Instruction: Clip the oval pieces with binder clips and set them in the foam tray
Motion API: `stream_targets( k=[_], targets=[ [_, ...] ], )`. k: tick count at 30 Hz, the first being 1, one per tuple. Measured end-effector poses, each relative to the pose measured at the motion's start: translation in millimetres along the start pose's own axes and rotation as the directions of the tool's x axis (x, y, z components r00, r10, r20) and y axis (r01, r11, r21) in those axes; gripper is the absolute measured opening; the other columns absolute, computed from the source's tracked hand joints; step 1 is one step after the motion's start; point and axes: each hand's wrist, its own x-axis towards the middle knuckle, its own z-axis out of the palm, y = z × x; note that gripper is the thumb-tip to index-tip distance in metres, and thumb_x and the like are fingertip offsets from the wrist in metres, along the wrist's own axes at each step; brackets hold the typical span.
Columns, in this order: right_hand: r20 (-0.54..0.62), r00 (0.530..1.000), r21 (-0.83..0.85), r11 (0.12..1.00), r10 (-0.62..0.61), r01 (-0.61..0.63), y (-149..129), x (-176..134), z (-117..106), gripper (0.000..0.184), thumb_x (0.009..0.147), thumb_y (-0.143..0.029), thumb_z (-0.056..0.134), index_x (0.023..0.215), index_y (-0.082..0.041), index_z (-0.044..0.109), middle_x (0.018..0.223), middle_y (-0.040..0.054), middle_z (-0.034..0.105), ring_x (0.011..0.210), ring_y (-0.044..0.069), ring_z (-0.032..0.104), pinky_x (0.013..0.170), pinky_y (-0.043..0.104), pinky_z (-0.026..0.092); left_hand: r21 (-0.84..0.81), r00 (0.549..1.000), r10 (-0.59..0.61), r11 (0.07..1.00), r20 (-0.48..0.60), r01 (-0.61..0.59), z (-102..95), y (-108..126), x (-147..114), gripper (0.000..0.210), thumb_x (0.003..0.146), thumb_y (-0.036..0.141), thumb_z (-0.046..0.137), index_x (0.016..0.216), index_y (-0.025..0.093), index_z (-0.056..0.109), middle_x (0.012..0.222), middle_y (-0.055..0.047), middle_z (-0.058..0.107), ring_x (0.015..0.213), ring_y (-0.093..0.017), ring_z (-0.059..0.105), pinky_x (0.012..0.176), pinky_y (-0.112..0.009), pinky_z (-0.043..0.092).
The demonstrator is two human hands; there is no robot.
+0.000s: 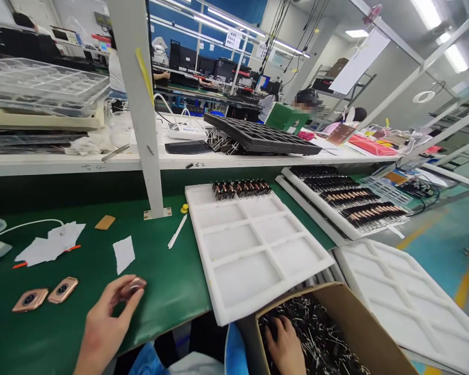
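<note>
My left hand [111, 312] is closed, pinching a rose-gold watch case [137, 284] between thumb and fingers just above the green table mat. Left of it, two more rose-gold watch cases [63, 289] lie on the mat with their round dark sensor backs up. My right hand [284, 346] reaches down into a cardboard box [369, 333] full of black binder clips [322, 333]. Its thumb and fingers look apart, with the tips partly sunk among the clips. In front of me lies a white foam tray [248, 245], with a row of clipped watch cases [240, 188] along its far end.
Another white tray [336, 205] at the right holds several rows of clipped pieces. A further foam tray [414, 307] lies right of the box. Paper scraps [124, 255] and a white pen [177, 232] are on the mat. A metal post [140, 114] rises at the table's back.
</note>
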Motion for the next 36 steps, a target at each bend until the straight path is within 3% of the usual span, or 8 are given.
stream_targets(
  k=[6,12,18,22,26,32,34,36],
  targets=[
    [-0.141,0.988,-0.348,0.938,-0.059,0.006,3.3,12.9,-11.3,0.043,0.093,-0.044,0.041,0.115,-0.015,0.064,0.117,0.0219,0.068,0.1,0.037,0.067,0.082,0.048,0.052,-0.135,0.952,-0.041,0.987,0.302,0.085,40.0,3.9,-8.6,0.038,0.083,0.05,0.073,0.11,0.023,0.072,0.1,-0.008,0.081,0.093,-0.027,0.077,0.085,-0.036,0.062],
    [0.073,0.997,-0.364,0.931,-0.014,0.04,30.7,23.1,-33.5,0.03,0.093,-0.032,0.042,0.105,-0.016,0.064,0.096,0.0174,0.071,0.087,0.032,0.072,0.077,0.041,0.054,-0.261,0.956,-0.081,0.952,0.283,0.158,38.1,-1.7,-5.2,0.044,0.081,0.05,0.076,0.113,0.02,0.07,0.103,-0.011,0.08,0.098,-0.028,0.076,0.09,-0.038,0.062],
    [0.093,0.987,-0.349,0.933,0.134,-0.094,34.4,18.5,-52.7,0.033,0.09,-0.047,0.043,0.088,-0.021,0.063,0.089,0.0181,0.073,0.09,0.035,0.072,0.083,0.046,0.054,-0.254,0.949,-0.075,0.954,0.305,0.157,38.0,-5.7,-6.3,0.043,0.082,0.049,0.075,0.114,0.02,0.071,0.103,-0.011,0.08,0.098,-0.028,0.076,0.088,-0.038,0.062],
    [0.089,0.91,-0.129,0.911,0.405,-0.393,31.9,22.7,-73.5,0.039,0.082,-0.06,0.045,0.081,-0.026,0.063,0.083,0.0147,0.074,0.084,0.038,0.073,0.079,0.051,0.055,-0.225,0.943,-0.07,0.963,0.327,0.15,37.9,-9.6,-8.0,0.041,0.085,0.048,0.074,0.116,0.021,0.07,0.105,-0.01,0.08,0.099,-0.027,0.075,0.089,-0.036,0.061],
    [-0.003,0.755,0.331,0.713,0.656,-0.618,17.6,32.8,-110.7,0.048,0.075,-0.069,0.048,0.086,-0.025,0.065,0.077,0.011,0.074,0.076,0.036,0.072,0.075,0.051,0.056,-0.226,0.941,-0.067,0.963,0.333,0.149,37.3,-8.8,-8.1,0.04,0.085,0.048,0.073,0.116,0.022,0.07,0.105,-0.01,0.08,0.099,-0.027,0.075,0.09,-0.036,0.06],
    [-0.199,0.717,0.624,0.65,0.668,-0.433,-56.9,54.1,-193.1,0.047,0.072,-0.064,0.072,0.096,-0.025,0.062,0.082,0.0044,0.07,0.065,0.024,0.064,0.062,0.04,0.054,-0.188,0.938,-0.067,0.972,0.34,0.138,36.8,-5.7,-7.6,0.041,0.084,0.049,0.074,0.115,0.022,0.071,0.104,-0.009,0.08,0.096,-0.027,0.076,0.087,-0.036,0.061],
    [-0.2,0.724,0.814,0.523,0.66,-0.253,-88.0,63.9,-208.5,0.044,0.071,-0.059,0.077,0.086,-0.025,0.055,0.074,0.0,0.063,0.057,0.016,0.056,0.051,0.032,0.049,-0.194,0.94,-0.066,0.971,0.335,0.137,36.9,-6.1,-7.5,0.041,0.083,0.049,0.075,0.115,0.022,0.071,0.104,-0.009,0.08,0.095,-0.027,0.076,0.087,-0.036,0.061],
    [-0.062,0.813,0.944,0.299,0.579,-0.14,-117.6,73.2,-211.1,0.042,0.073,-0.056,0.077,0.076,-0.024,0.049,0.066,-0.0031,0.055,0.05,0.011,0.046,0.042,0.025,0.039,-0.221,0.943,-0.071,0.964,0.325,0.148,37.5,-6.6,-7.3,0.041,0.083,0.049,0.075,0.114,0.022,0.072,0.103,-0.009,0.08,0.096,-0.026,0.076,0.087,-0.035,0.061]
  ],
)
